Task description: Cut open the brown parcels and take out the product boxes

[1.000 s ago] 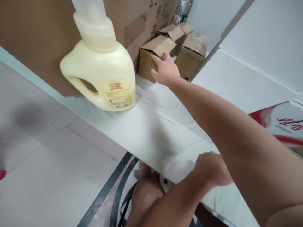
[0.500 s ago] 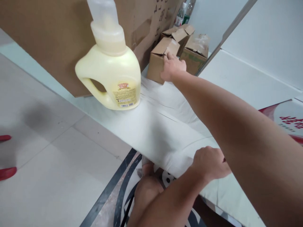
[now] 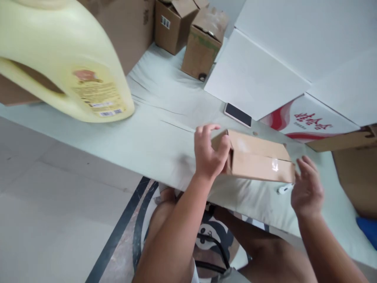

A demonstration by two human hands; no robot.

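A small brown cardboard box (image 3: 259,160) lies in front of me on the cloth-covered table (image 3: 159,145), its long taped seam facing up. My left hand (image 3: 209,153) is curled round the box's left end, with the thumb against the edge there. At the other end is my right hand (image 3: 308,188), slightly blurred, its fingers apart beside the corner; whether they touch it I cannot tell. A small white object (image 3: 284,190) lies between the box and my right hand.
A large pale yellow detergent jug (image 3: 97,67) stands at the left. Two small cardboard boxes, one a brown box (image 3: 202,51), sit at the back. A phone (image 3: 238,114) lies beyond my box. White cartons, one a red-printed carton (image 3: 309,118), line the right side.
My right hand has brought the cardboard box from the back of the table to the front. My left hand has moved from the table's front edge to the box. The view has shifted right.
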